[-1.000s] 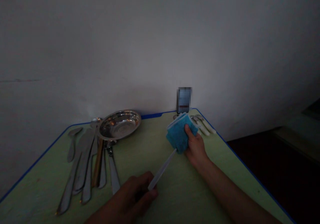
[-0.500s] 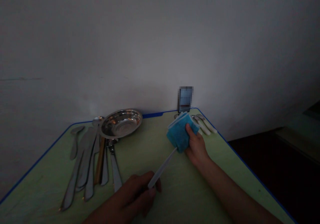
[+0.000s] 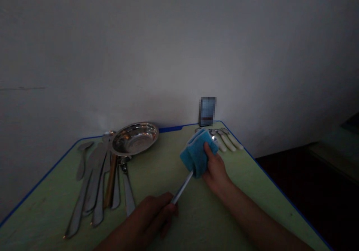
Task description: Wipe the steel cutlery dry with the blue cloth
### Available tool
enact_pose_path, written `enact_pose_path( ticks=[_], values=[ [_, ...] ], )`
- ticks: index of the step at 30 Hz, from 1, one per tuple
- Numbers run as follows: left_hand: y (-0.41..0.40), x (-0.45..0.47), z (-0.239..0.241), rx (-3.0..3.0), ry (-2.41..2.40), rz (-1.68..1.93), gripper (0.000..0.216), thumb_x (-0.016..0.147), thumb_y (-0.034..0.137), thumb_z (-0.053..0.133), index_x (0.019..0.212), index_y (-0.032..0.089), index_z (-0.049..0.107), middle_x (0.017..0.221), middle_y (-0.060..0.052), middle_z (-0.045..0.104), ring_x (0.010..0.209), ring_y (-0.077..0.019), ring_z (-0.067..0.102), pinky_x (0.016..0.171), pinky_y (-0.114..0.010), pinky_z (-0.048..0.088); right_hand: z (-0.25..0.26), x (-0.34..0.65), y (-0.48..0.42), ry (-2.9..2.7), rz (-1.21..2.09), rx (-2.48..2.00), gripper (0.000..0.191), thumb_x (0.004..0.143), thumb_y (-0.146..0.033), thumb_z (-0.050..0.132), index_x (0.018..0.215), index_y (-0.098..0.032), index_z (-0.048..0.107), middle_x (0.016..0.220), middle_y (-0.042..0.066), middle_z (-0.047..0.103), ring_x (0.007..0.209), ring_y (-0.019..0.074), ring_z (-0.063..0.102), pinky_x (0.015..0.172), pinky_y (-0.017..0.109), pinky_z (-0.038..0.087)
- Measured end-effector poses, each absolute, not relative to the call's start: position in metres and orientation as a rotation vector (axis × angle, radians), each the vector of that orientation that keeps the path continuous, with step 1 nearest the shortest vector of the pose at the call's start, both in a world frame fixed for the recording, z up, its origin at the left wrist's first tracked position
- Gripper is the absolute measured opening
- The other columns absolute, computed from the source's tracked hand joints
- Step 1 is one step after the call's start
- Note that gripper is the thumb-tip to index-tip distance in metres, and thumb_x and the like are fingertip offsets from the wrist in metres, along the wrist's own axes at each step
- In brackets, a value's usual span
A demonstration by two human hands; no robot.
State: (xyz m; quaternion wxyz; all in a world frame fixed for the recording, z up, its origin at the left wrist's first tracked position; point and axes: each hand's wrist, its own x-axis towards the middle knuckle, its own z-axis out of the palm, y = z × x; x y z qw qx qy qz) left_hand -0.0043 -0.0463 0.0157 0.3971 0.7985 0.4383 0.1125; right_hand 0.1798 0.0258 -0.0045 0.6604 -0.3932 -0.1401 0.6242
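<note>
My left hand (image 3: 157,213) is closed on the near end of a slim metal utensil handle (image 3: 182,187). The handle slants up to the right, and its far end disappears into a folded blue cloth (image 3: 198,153). My right hand (image 3: 215,165) grips this cloth from the right, thumb on top, around the utensil's hidden head. What kind of utensil it is cannot be made out. Just behind the cloth, several spoons with pale handles (image 3: 228,140) lie side by side at the table's right edge.
A shiny metal bowl (image 3: 136,140) stands at the back left of the green table (image 3: 157,172). Several metal utensils (image 3: 95,180) and a wooden-handled one (image 3: 111,183) lie beside and partly under it. A phone (image 3: 207,111) leans against the wall (image 3: 179,49).
The cloth and my right hand have shifted slightly left and towards me. The utensil handle has turned in my left hand, which stays in nearly the same place.
</note>
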Motion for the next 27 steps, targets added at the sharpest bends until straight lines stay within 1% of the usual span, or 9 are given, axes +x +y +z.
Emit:
enact_pose_path(
  ticks=[8, 14, 18, 21, 25, 27],
  values=[
    [-0.047, -0.002, 0.015, 1.997, 1.251, 0.313, 0.036, 0.090, 0.039, 0.035, 0.067, 0.020, 0.054, 0.061, 0.004, 0.057, 0.065, -0.0109, 0.055, 0.064, -0.017, 0.040, -0.003, 0.169, 0.016, -0.345, 1.453, -0.941, 0.033, 0.067, -0.040, 0.067, 0.092, -0.019, 0.062, 0.083, 0.003, 0.071, 0.082, 0.0183, 0.065, 0.073, 0.031, 0.052],
    [-0.047, -0.008, 0.013, 2.042, 1.259, 0.280, 0.036, 0.090, 0.039, 0.036, 0.065, 0.019, 0.054, 0.059, 0.004, 0.055, 0.067, -0.0122, 0.055, 0.063, -0.018, 0.040, 0.004, 0.188, 0.030, -0.352, 1.292, -0.919, 0.030, 0.066, -0.039, 0.068, 0.086, -0.017, 0.062, 0.081, 0.004, 0.071, 0.079, 0.0185, 0.065, 0.075, 0.033, 0.051],
    [-0.046, -0.008, 0.013, 2.057, 1.221, 0.277, 0.037, 0.091, 0.039, 0.034, 0.067, 0.019, 0.053, 0.060, 0.004, 0.054, 0.064, -0.0109, 0.054, 0.063, -0.019, 0.039, 0.005, 0.193, 0.034, -0.377, 1.222, -0.897, 0.034, 0.067, -0.043, 0.066, 0.089, -0.017, 0.062, 0.084, 0.003, 0.070, 0.079, 0.0179, 0.064, 0.076, 0.033, 0.051],
    [-0.046, -0.006, 0.011, 2.007, 1.192, 0.318, 0.036, 0.092, 0.039, 0.033, 0.069, 0.019, 0.052, 0.058, 0.006, 0.053, 0.059, -0.0096, 0.054, 0.060, -0.018, 0.038, 0.002, 0.187, 0.029, -0.350, 1.290, -0.924, 0.037, 0.067, -0.043, 0.066, 0.093, -0.017, 0.061, 0.085, 0.003, 0.070, 0.080, 0.0179, 0.064, 0.076, 0.033, 0.050],
    [-0.045, -0.007, 0.004, 1.997, 1.188, 0.367, 0.036, 0.092, 0.038, 0.033, 0.068, 0.019, 0.052, 0.060, 0.005, 0.054, 0.063, -0.0104, 0.055, 0.062, -0.018, 0.038, 0.001, 0.172, 0.015, -0.381, 1.413, -0.937, 0.037, 0.069, -0.044, 0.064, 0.096, -0.018, 0.060, 0.082, 0.002, 0.069, 0.081, 0.0170, 0.063, 0.074, 0.031, 0.050],
    [-0.044, -0.006, 0.002, 1.998, 1.190, 0.405, 0.035, 0.092, 0.037, 0.034, 0.068, 0.019, 0.052, 0.061, 0.004, 0.055, 0.064, -0.0110, 0.054, 0.063, -0.018, 0.037, 0.003, 0.166, 0.008, -0.430, 1.463, -0.932, 0.035, 0.070, -0.045, 0.062, 0.093, -0.019, 0.059, 0.080, 0.001, 0.068, 0.079, 0.0159, 0.062, 0.072, 0.029, 0.050]
  ],
)
